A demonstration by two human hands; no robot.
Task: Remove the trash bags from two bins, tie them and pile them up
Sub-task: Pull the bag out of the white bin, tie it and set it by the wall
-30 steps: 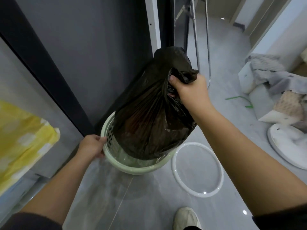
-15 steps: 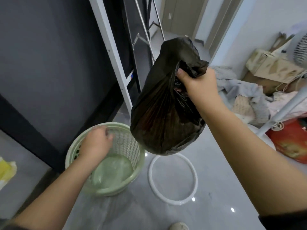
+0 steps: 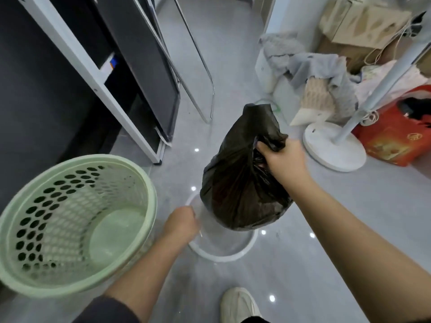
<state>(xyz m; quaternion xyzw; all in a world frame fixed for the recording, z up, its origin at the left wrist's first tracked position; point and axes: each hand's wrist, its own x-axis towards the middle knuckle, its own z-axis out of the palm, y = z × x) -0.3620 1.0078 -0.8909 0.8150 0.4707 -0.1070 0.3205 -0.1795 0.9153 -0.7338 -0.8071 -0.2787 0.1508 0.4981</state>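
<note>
My right hand (image 3: 282, 162) grips the gathered neck of a full black trash bag (image 3: 238, 187), which hangs just above the floor. Beneath the bag lies a white plastic ring (image 3: 233, 257). My left hand (image 3: 180, 223) is low at the ring's left edge with its fingers closed on the rim. The pale green perforated bin (image 3: 149, 190) stands at the lower left, with no bag in it and its bottom showing.
A white-framed dark rack (image 3: 112, 96) and a chrome tube frame (image 3: 210, 89) stand at the back left. A fan's round white base (image 3: 333, 148), a red box (image 3: 391, 141), and piled cloths (image 3: 312, 66) crowd the right. My shoe (image 3: 240, 304) is at the bottom.
The bag came fully out of the green bin and swung right, over the white ring. My left hand let go of the bin's rim and moved down to the ring.
</note>
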